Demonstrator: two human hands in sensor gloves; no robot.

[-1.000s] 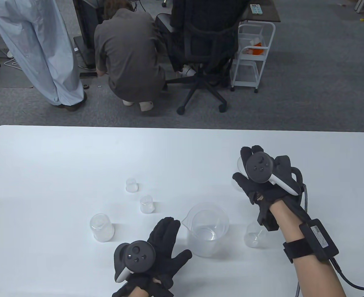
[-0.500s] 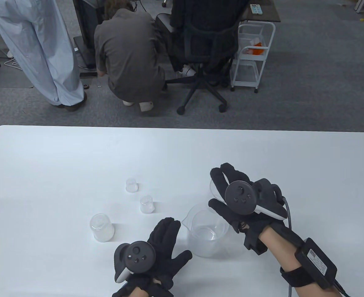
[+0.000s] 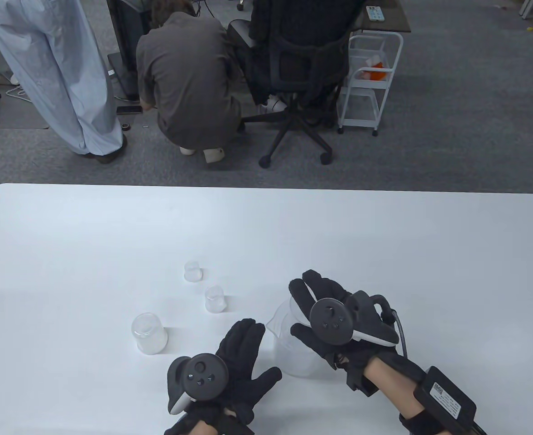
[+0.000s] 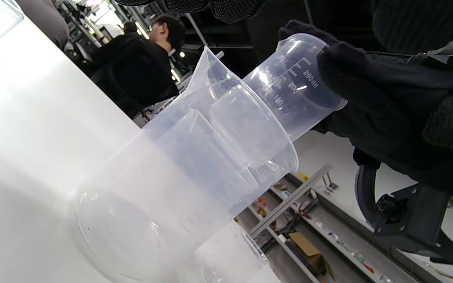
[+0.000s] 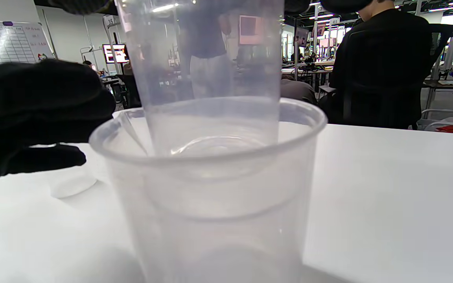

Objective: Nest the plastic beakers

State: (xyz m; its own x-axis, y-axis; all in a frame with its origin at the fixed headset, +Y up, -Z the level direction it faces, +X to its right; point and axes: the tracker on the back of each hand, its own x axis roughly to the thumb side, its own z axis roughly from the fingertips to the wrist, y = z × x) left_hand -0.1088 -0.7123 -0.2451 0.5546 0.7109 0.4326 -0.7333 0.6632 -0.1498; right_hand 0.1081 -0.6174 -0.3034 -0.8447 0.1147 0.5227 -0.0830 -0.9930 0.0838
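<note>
My right hand (image 3: 300, 308) grips a clear medium beaker (image 4: 289, 82) by its upper wall and holds it partly inside the large clear spouted beaker (image 3: 289, 358), which stands on the white table (image 3: 266, 226). The right wrist view shows the medium beaker (image 5: 203, 59) reaching down past the large beaker's rim (image 5: 218, 157). My left hand (image 3: 243, 349) rests flat and empty on the table just left of the large beaker, fingers spread. It shows in the right wrist view (image 5: 34, 114) too.
Two small beakers (image 3: 193, 271) (image 3: 214, 299) and an upturned medium beaker (image 3: 148, 333) stand left of centre on the table. Beyond the far edge are people, an office chair (image 3: 293, 90) and a white cart (image 3: 368, 77).
My right hand has carried the medium beaker from the right side of the table leftward and down into the large beaker's mouth. The left hand has not moved.
</note>
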